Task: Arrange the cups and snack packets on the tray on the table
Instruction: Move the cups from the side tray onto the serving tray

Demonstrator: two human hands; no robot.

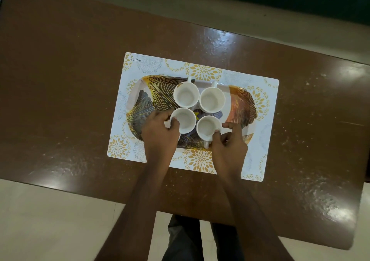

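Left hand [160, 129] curls round the 9 o'clock side of the near-left cup [185, 119], hiding its handle. Right hand [228, 146] pinches the near-right cup [207, 127], whose handle points to 6 o'clock. The far-left cup [185, 95] and far-right cup [212, 99] point their handles to 12. All 4 stand on the tray [243, 108], its long axis 9-to-3.
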